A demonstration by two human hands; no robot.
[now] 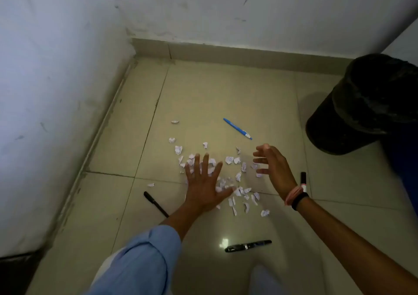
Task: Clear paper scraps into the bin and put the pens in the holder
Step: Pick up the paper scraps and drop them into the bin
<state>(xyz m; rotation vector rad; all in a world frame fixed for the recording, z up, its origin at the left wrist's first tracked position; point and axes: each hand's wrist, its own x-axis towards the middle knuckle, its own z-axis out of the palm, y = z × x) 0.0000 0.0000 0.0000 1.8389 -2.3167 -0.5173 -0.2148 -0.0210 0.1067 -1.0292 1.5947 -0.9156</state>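
Several white paper scraps (pixel 230 159) lie scattered on the tiled floor. My left hand (pixel 203 185) is spread flat, palm down, over the left part of the pile. My right hand (pixel 272 166) hovers at the pile's right edge, fingers curled and apart, holding nothing. A blue pen (pixel 237 128) lies beyond the scraps. A black pen (pixel 156 203) lies left of my left forearm, partly hidden by it. Another black pen (pixel 248 246) lies close to me. A dark marker (pixel 303 180) sits behind my right wrist. A black bin (pixel 362 107) stands at the right.
Two white walls meet in a corner at the far left, with a skirting strip (pixel 226 51) along the floor. My light-blue-clad knees (pixel 140 263) fill the bottom of the view. A dark object (pixel 15 272) sits at the lower left. No pen holder is in view.
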